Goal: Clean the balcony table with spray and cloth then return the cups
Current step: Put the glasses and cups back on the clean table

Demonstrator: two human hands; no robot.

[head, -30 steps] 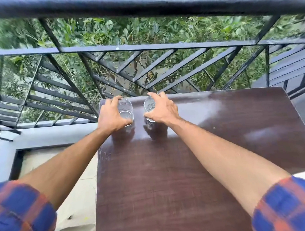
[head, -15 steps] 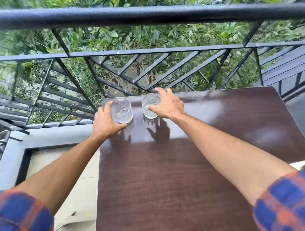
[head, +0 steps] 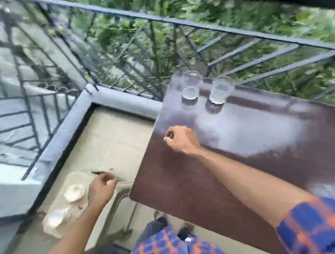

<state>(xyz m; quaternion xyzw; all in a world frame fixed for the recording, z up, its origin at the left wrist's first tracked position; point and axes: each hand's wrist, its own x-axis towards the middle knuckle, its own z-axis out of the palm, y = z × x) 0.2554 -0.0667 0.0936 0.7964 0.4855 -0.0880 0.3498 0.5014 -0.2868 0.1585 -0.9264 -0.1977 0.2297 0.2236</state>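
Two clear glass cups stand side by side at the far left corner of the dark brown table (head: 231, 162), the left glass (head: 191, 87) and the right glass (head: 219, 91). Neither hand touches them. My right hand (head: 181, 140) hovers over the table near its left edge, short of the glasses, fingers loosely curled and holding nothing. My left hand (head: 100, 189) hangs low beside the table, over a beige tray (head: 76, 177) on the floor, blurred, with fingers loosely curled and nothing in them. No spray bottle or cloth is in view.
Two white cups (head: 74, 192) (head: 55, 218) sit on the tray on the tiled floor. A grey curb (head: 67, 131) and a dark metal railing (head: 177, 22) bound the balcony behind and left of the table. Pale glare patches lie on the tabletop.
Both hands have let go of the glasses and pulled back. My left hand has dropped toward the floor tray. The view has swung to the left and down.
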